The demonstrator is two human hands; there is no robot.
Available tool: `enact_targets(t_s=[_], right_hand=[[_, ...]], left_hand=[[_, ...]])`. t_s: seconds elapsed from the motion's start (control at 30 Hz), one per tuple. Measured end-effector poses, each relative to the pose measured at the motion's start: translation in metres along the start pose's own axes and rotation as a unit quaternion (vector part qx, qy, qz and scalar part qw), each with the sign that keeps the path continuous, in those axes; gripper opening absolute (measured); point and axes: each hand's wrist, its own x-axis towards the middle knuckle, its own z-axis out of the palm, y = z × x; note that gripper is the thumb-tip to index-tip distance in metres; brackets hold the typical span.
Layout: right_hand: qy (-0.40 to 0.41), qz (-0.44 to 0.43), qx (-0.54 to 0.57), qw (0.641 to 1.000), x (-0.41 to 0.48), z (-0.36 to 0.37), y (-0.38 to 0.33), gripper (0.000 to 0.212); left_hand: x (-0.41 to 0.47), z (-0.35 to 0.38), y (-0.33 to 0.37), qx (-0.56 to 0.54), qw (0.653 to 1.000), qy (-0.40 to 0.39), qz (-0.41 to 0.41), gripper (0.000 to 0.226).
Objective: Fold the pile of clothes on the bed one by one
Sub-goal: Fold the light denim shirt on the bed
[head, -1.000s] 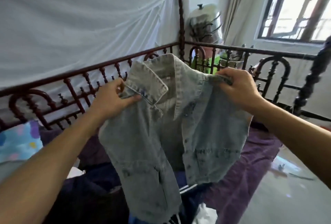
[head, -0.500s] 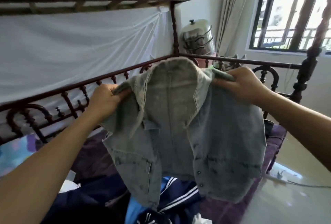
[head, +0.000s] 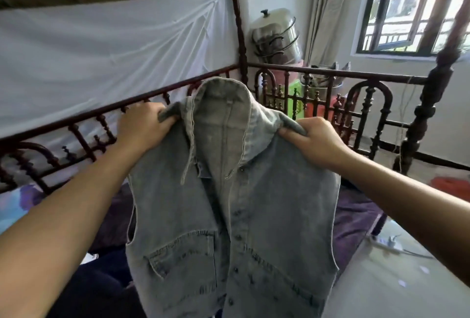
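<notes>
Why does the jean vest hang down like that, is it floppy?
Probably floppy: the vest droops from where the left hand and right hand pinch its shoulders. Its collar stands up, so the cloth seems fairly thick.

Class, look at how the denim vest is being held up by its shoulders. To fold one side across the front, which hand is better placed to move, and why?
Marginally the left hand: both grip the denim vest at its shoulders, so either could start.

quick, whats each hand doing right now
Left hand: closed on the left shoulder of the denim vest.
Right hand: closed on the vest's right shoulder, holding it up.
</notes>
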Motion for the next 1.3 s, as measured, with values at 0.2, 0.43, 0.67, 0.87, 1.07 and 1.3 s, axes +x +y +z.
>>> enact_targets(t_s=[0.2, 0.43, 0.67, 0.87, 1.07, 1.3], right_hand=[[-0.101, 0.054, -0.008, 0.993, -0.015, 0.053, 0.104, 0.025], [-0.130, 0.113, 0.017, 0.985, 0.031, 0.074, 0.219, 0.044], [-0.061, 0.230, -0.048, 0.970, 0.102, 0.074, 0.329, 0.047], [-0.061, 0.328, -0.075, 0.940, 0.137, 0.076, 0.428, 0.048], [-0.060, 0.399, -0.087, 0.911, 0.192, 0.090, 0.561, 0.047], [-0.244, 0.446, -0.220, 0.833, 0.211, 0.135, 0.712, 0.029]], left_hand=[[0.000, 0.112, 0.031, 0.030, 0.992, -0.123, -0.013, 0.036], [0.075, 0.245, 0.069, 0.069, 0.981, -0.169, 0.063, 0.036], [0.158, 0.375, 0.130, 0.049, 0.963, -0.237, 0.117, 0.036], [0.205, 0.472, 0.197, 0.035, 0.948, -0.285, 0.137, 0.036], [0.236, 0.584, 0.257, 0.033, 0.943, -0.312, 0.108, 0.032], [0.186, 0.708, 0.261, 0.006, 0.918, -0.396, -0.014, 0.031]])
